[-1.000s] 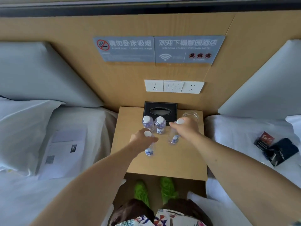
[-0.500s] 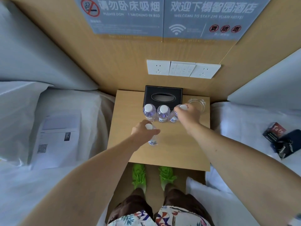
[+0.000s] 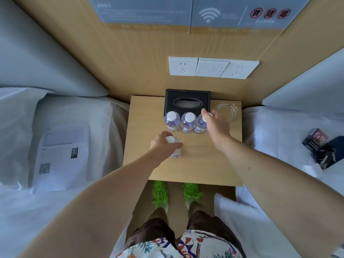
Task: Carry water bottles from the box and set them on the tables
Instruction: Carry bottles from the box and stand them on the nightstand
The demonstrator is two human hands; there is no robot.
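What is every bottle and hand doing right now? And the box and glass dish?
Left hand: grips front bottle, upright on table.
Right hand: fingers spread, over third row bottle.
Two other row bottles: upright, capped.
Tissue box: no tissue showing.
Glass dish: looks empty.

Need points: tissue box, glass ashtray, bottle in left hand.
tissue box (image 3: 170, 101): head view, black top left of the slot.
glass ashtray (image 3: 228, 110): head view, bowl centre.
bottle in left hand (image 3: 176, 152): head view, clear body below the fingers.
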